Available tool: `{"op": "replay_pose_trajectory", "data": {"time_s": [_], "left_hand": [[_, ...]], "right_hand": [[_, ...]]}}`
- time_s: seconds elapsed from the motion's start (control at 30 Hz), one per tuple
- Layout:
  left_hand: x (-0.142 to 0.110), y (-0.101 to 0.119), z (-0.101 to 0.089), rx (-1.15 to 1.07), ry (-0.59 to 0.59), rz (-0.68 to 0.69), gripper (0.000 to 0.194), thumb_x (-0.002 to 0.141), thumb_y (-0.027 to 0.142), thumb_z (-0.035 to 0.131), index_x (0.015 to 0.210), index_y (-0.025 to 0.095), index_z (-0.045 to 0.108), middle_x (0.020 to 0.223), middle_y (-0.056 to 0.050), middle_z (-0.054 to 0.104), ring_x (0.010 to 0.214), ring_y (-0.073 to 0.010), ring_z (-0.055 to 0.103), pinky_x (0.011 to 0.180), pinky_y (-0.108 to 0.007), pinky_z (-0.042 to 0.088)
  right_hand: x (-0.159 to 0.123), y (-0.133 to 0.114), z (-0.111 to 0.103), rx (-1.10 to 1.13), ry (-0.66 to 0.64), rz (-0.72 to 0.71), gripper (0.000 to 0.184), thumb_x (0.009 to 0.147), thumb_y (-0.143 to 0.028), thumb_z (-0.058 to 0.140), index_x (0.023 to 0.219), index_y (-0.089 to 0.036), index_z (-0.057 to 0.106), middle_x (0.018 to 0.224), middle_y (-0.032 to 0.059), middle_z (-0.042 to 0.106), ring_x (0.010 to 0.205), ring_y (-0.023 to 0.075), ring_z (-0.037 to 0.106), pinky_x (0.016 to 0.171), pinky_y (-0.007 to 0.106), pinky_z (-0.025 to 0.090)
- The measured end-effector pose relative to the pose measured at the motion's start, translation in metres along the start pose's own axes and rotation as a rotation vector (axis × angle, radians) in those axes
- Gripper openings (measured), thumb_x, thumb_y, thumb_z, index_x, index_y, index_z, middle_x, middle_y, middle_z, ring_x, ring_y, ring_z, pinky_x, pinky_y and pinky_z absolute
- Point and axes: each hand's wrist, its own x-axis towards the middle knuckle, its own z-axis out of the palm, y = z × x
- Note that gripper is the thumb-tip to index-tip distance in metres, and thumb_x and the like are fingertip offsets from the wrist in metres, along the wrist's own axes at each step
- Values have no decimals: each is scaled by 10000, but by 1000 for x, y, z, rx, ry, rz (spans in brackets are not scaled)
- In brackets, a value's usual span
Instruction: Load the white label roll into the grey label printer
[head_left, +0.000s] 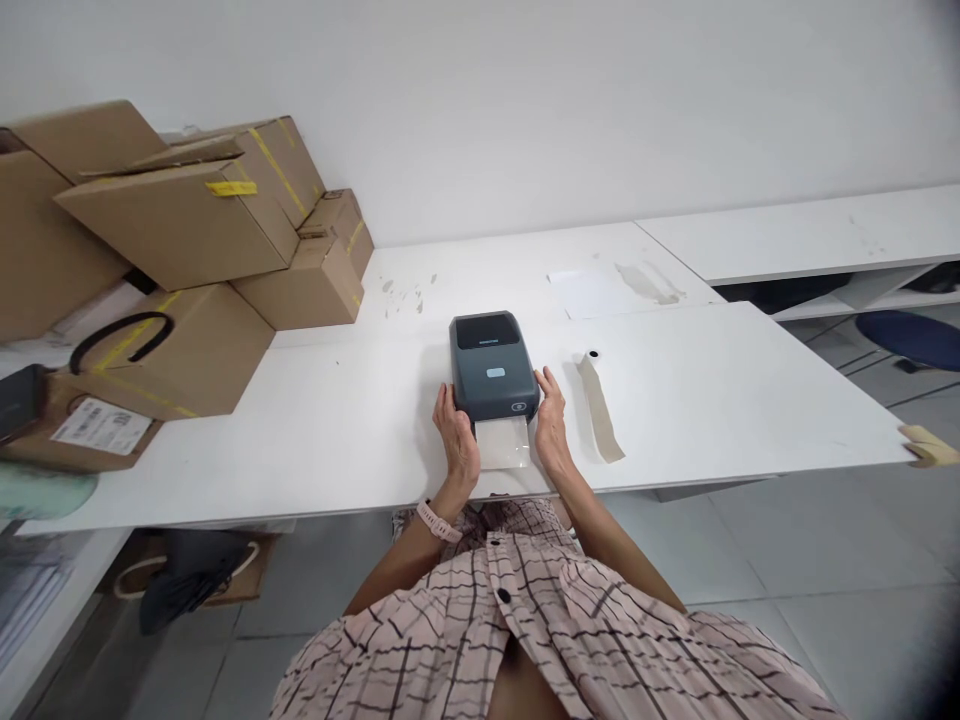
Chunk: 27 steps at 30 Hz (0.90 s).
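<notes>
A dark grey label printer [493,385] stands on the white table in front of me. My left hand [458,438] presses against its left side near the front corner. On the opposite side, my right hand [552,428] has its fingers against the casing, so the printer is held between both hands. A pale, glossy label sheet [502,445] sticks out of the printer's front, lying between my wrists. Just right of my right hand lies a small paper roll [592,357] with an unrolled beige strip [600,418] curling toward the table's front edge.
Stacked cardboard boxes [187,215] fill the table's left side, with a black curved strap [124,335] among them. A white paper sheet [589,294] lies behind the roll. Yellowish padding [930,446] covers the table's right corner. A blue stool [911,338] stands at far right.
</notes>
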Motion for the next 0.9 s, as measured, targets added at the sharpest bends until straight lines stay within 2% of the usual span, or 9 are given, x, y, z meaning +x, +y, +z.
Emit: {"op": "replay_pose_trajectory", "data": {"time_s": [0.13,0.27,0.4,0.5,0.57,0.67,0.73,0.83,0.9], "left_hand": [[31,28,-11,-8,-26,73,761,978,745,226,1538,280,451,1668,-95,382,1591,-246,252,1298,-435,261],[83,48,-18,-67,-106,99,556,1023,577,394,1465,274,545,1607,-64,486,1532,-229,372,1270,-403,313],[106,30,-16,-43,-57,-102,471,940,390,564,1376,218,608,1407,-115,646,1294,-237,603,1107,-386,477],[102,10,-12,105,-118,-254,496,884,385,609,1335,181,630,1183,-112,710,1060,-223,674,942,-350,529],[100,4,-11,194,-176,-294,518,864,419,626,1322,177,634,1094,-94,711,970,-215,677,853,-326,522],[108,10,-12,322,-270,-323,527,844,442,636,1306,189,633,994,-74,719,899,-227,680,762,-317,493],[117,17,-13,420,-330,-325,517,823,414,643,1289,192,635,973,-78,735,904,-251,686,745,-324,477],[131,26,-12,538,-406,-315,518,799,376,640,1284,194,630,1064,-108,760,979,-284,697,766,-335,475],[136,30,-10,615,-434,-304,519,794,364,634,1283,188,625,1169,-137,754,1065,-309,693,796,-344,480]], "right_hand": [[32,-18,-7,12,-66,-70,716,1018,-722,143,1611,-357,311,1709,57,309,1602,310,223,1281,650,159],[97,-43,-2,-74,-62,-181,744,1014,-723,113,1650,-345,198,1687,70,349,1581,302,287,1283,607,210],[166,-63,15,-218,4,-262,745,1039,-663,143,1677,-296,32,1692,100,344,1571,346,300,1250,618,264],[210,-66,29,-368,-24,-271,753,1047,-628,163,1662,-310,-133,1706,83,323,1526,364,379,1195,605,356],[235,-64,34,-395,-34,-263,777,1035,-664,171,1654,-328,-158,1695,78,347,1499,366,420,1175,606,380],[262,-61,34,-329,-84,-237,838,1006,-734,213,1668,-300,-65,1636,117,433,1452,362,479,1157,601,407],[267,-65,28,-329,-104,-281,878,988,-760,275,1667,-256,38,1614,146,450,1454,371,468,1155,611,403],[249,-78,14,-366,-21,-487,799,990,-693,399,1616,-216,261,1599,160,461,1474,375,425,1184,617,363],[226,-86,9,-399,-108,-586,618,999,-542,480,1521,-214,436,1488,149,582,1382,346,528,1154,566,422]]}}
